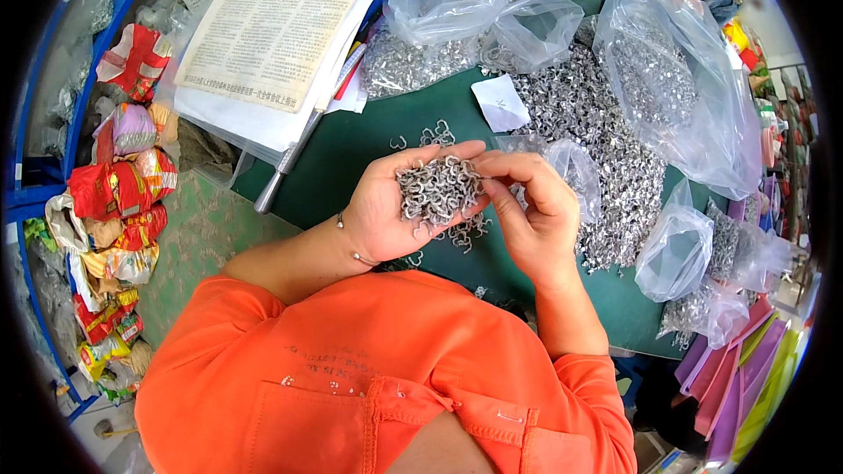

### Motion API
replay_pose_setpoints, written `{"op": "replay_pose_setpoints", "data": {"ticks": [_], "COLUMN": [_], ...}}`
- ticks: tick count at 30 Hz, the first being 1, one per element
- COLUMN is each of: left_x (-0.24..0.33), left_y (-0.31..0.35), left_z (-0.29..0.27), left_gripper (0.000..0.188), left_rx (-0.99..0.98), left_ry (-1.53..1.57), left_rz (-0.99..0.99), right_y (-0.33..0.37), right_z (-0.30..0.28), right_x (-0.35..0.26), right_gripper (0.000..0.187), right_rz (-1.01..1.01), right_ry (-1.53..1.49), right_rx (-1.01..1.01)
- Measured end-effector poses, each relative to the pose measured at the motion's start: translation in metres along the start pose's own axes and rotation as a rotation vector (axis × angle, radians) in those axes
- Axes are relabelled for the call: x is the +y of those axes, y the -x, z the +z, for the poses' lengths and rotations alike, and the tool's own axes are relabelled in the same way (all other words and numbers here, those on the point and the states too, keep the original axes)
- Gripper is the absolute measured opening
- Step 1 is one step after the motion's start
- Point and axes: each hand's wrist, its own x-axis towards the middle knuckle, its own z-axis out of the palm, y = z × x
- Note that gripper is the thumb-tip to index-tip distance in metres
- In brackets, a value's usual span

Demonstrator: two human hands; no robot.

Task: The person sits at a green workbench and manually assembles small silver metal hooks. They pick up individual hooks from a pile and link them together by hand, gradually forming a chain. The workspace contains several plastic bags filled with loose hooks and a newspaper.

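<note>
My left hand (376,202) lies palm up, cupped under a heap of small curved metal hooks (436,191). At the heap's right edge my right hand (536,211) pinches with thumb and forefinger. A tiny grey piece shows at those fingertips, seemingly one of the hooks, though its shape is mostly hidden. Loose hooks (467,233) lie on the green tabletop (334,145) below the left hand, and a few more (437,133) lie just beyond its fingers.
A broad pile of shiny metal pieces (619,211) spreads to the right, beside clear plastic bags (676,241). A white paper slip (500,104) sits at its edge. Far left are a newspaper (272,44) and a long-handled tool (290,158). Colourful packets (123,193) fill a blue rack (31,197).
</note>
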Motion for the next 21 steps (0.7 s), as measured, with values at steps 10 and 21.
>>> {"op": "replay_pose_setpoints", "data": {"ticks": [10, 21], "left_x": [-0.001, -0.002], "left_y": [-0.001, -0.001], "left_z": [0.004, 0.010], "left_gripper": [0.046, 0.047], "left_rx": [0.042, 0.085], "left_ry": [-0.010, -0.055], "left_rz": [0.003, 0.010], "right_y": [0.005, 0.008], "right_z": [0.001, -0.002], "right_x": [-0.003, -0.005], "right_gripper": [0.025, 0.023], "right_rz": [0.204, 0.105], "right_ry": [-0.431, -0.527], "right_rx": [0.100, 0.075]}}
